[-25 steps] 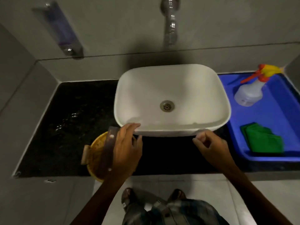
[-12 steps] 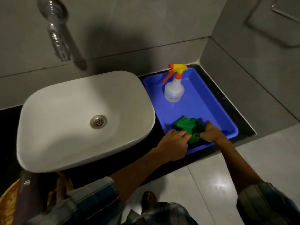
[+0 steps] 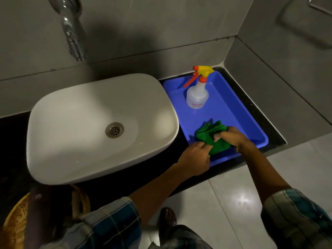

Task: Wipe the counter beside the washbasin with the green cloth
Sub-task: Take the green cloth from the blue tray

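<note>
**Both hands on the green cloth in the blue tray**

Where the frame's near-left corner cuts it off, a woven yellow basket (image 3: 12, 223) sits low against the dark counter (image 3: 10, 141), partly hidden by a dark blurred shape that cannot be made out. Just right of it stands the white washbasin (image 3: 86, 126), a rounded rectangular bowl resting on the counter with a metal drain (image 3: 114, 130) at its middle. On the grey wall beyond it, at the far left, a chrome tap (image 3: 71, 33) points down.

Right of the washbasin, almost touching its side, a blue plastic tray (image 3: 239, 112) fills the counter up to the corner wall. A clear spray bottle (image 3: 197, 94) with a yellow and orange trigger head stands upright at the tray's far end.

At the tray's near end lies the green cloth (image 3: 212, 139), bunched into folds. The left hand (image 3: 195, 157) pinches its near-left edge, fingers curled onto the fabric. The right hand (image 3: 233, 137) grips the cloth from the right, fingers closed around the bunched folds. Both forearms reach in from checked sleeves at the near edge, above a pale tiled floor (image 3: 233, 198).
</note>
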Demonstrator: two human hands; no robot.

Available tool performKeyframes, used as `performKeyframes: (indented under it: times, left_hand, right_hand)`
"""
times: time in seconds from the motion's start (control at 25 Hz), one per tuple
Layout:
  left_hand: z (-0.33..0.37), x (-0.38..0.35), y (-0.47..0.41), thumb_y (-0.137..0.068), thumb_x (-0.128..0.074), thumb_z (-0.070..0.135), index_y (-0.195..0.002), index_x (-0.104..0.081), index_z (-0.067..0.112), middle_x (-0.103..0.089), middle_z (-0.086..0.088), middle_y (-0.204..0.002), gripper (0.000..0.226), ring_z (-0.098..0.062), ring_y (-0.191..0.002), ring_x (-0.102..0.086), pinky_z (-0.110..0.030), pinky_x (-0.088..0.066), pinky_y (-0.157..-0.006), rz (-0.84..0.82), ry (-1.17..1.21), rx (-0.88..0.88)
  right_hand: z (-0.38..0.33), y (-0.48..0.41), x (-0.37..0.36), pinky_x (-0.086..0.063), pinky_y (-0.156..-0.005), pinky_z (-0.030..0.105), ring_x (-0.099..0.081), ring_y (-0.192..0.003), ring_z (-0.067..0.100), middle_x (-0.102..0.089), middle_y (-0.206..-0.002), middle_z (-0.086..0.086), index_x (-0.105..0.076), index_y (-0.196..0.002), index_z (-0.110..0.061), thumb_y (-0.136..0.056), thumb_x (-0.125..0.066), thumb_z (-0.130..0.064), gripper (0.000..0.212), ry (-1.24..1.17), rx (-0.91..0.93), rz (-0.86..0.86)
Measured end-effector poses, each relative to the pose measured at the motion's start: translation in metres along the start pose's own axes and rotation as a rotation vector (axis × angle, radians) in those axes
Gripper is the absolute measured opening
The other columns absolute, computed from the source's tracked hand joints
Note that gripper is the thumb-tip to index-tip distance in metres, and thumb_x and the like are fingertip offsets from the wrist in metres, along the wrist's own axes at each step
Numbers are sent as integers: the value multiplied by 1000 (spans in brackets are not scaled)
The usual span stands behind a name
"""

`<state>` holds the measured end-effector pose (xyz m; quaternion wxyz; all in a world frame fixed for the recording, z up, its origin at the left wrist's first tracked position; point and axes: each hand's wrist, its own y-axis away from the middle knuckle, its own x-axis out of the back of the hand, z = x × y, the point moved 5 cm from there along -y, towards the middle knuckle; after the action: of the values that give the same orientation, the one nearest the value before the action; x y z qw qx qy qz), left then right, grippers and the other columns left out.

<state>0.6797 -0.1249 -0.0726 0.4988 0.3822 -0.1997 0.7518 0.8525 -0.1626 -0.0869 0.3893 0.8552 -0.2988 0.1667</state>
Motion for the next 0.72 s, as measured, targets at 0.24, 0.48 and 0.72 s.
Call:
performKeyframes:
  times: [0.24, 0.48, 0.72]
  left_hand:
    - [-33, 86, 89, -94, -56, 33, -146, -24, 25, -48, -13, -143, 61, -24, -127, -53, -45, -46, -105, 279, 773, 324]
    - [-132, 172, 281, -85, -71, 8, -127, -46, 31, -65, -8, -112, 53, -8, -85, -71, -27, -61, -66, 611, 1229, 413]
    - [-272, 204, 495, -82, -70, 4, -115, -50, 38, -63, -4, -108, 52, -9, -85, -71, -38, -61, -79, 1088, 930, 736]
  right_hand:
    - [-71, 133, -50, -55, -70, 35, -69, -80, 28, -72, -90, 14, -67, -99, -1, -57, -56, -6, 44, -498, 301, -116]
    - [-139, 262, -218, -61, -68, 37, -73, -88, 29, -77, -98, 12, -74, -98, -14, -67, -44, 0, 45, -746, 337, -689]
    - [-193, 328, -456, -41, -95, 22, -58, -110, 23, -61, -120, 13, -55, -125, -11, -83, -62, 11, 47, 142, 953, -491]
